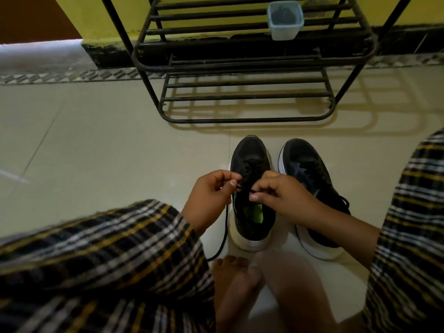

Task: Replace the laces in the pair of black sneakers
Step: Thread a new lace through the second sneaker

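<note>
We worked seated on the tiled floor (96,140), with both black sneakers side by side, toes toward the metal shoe rack (245,97). The left sneaker (251,227) sat directly under our hands, presumably so the eyelet rows faced up within easy reach; the right sneaker (310,174) stood just beside it, untouched, its lace lying loose near the collar.

Left hand (209,200): fingers curled, thumb and forefinger pinching the black lace (224,236) above the tongue. Right hand (281,193): fingers likewise curled, pinching the same lace close to the left hand. One length of the lace trailed down past the sneaker's side to the floor. We judged the pinch grips served to steer the lace at the upper eyelets; whether threading in or pulling out, we could not tell.

No brand marks or writing were legible; the green insole showed nothing readable. A pale plastic container (284,20) stood on the rack.
</note>
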A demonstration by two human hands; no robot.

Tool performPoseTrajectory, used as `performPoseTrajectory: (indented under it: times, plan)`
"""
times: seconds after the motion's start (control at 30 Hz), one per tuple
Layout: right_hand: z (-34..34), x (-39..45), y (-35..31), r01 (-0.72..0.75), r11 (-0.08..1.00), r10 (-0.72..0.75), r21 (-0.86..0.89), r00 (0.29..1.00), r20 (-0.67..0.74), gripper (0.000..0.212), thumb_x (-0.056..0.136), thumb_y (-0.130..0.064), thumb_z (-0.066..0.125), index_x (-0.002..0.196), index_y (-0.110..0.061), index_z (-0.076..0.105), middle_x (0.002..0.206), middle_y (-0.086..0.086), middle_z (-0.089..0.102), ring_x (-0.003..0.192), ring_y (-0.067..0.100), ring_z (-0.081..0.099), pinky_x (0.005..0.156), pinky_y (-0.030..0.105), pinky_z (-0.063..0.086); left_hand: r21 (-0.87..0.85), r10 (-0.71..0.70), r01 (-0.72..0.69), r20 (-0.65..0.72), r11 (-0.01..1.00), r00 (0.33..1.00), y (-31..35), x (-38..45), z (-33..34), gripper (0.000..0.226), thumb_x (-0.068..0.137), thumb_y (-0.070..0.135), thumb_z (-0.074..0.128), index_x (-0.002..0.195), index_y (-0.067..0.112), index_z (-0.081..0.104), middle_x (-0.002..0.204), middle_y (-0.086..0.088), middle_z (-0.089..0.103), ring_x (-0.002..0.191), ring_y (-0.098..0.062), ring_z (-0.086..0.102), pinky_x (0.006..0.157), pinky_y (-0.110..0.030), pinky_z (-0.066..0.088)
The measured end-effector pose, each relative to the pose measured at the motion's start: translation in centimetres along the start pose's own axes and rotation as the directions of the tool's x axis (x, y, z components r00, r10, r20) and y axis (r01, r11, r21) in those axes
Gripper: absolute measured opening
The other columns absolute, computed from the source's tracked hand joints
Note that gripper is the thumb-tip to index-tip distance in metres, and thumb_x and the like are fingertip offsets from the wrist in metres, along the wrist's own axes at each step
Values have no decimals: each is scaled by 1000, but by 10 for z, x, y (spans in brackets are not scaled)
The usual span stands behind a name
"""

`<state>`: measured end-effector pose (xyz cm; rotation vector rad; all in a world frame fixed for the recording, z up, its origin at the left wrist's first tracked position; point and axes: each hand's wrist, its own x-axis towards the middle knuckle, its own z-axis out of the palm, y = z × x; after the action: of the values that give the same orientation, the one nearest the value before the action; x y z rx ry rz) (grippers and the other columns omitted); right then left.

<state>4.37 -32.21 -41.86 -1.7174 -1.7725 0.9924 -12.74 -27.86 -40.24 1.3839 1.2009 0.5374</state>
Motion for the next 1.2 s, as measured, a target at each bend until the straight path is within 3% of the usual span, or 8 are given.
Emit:
performPoseTrajectory:
  times: [0.17,0.27,0.53,0.6,0.7,0.87,1.03,1.2]
  plan:
    - [-9,0,6,-43,997,47,72,997,-57,13,88,-15,63,82,-24,69,79,-6,63,71,0,56,68,11,41,160,13,-5,-50,987,999,-6,2,-3,13,92,7,56,98,9,68,85,-7,71,51,1,55,51,-7,40]
    - [-10,1,9,-94,992,100,84,993,-69,18,92,-7,55,92,-16,71,71,-12,63,65,-5,57,65,5,40,288,17,7,-80,958,997,-11,4,-3,11,91,13,58,90,17,69,82,-1,72,59,-9,62,57,-13,44]
    - [-12,-1,11,-127,984,154,121,957,-246,13,85,-14,66,72,-14,67,63,-7,62,57,-1,56,59,7,43,370,21,39,-157,928,987,-16,5,-4,11,89,21,60,80,27,62,76,7,68,70,-14,62,69,-27,49]
    - [-10,0,10,-130,986,150,105,965,-213,13,89,-9,60,80,-10,69,64,-13,60,59,-5,58,61,5,43,511,88,17,-180,859,980,-17,2,-2,6,87,33,62,89,28,61,80,8,65,73,-13,60,66,-28,46]
    - [-5,0,7,-103,994,105,18,982,-157,13,90,-9,58,87,-12,70,69,-12,62,67,-1,60,65,8,44,728,230,-73,-117,681,966,-14,-1,4,28,85,45,61,112,38,60,102,5,58,98,-18,52,83,-36,44]
    - [-2,-3,3,-22,1000,23,7,993,-119,11,88,-11,61,85,-14,71,73,-8,65,72,4,62,66,16,47,609,344,-303,52,733,938,-13,0,13,14,87,28,63,98,32,71,97,10,68,99,-16,55,87,-39,45]
    - [2,-4,7,-18,999,22,29,987,-160,10,88,-13,62,85,-15,72,70,-11,65,70,5,62,68,25,51,452,294,-292,69,843,953,-14,0,14,13,87,16,64,94,21,74,87,6,72,77,6,56,71,-2,39]
    - [1,-3,17,-72,990,38,-122,965,-260,13,86,-26,66,78,-16,67,67,-2,64,62,10,57,62,36,51,419,197,-176,-6,891,980,-17,1,13,8,87,25,65,92,25,71,76,9,71,74,0,64,63,-7,43]
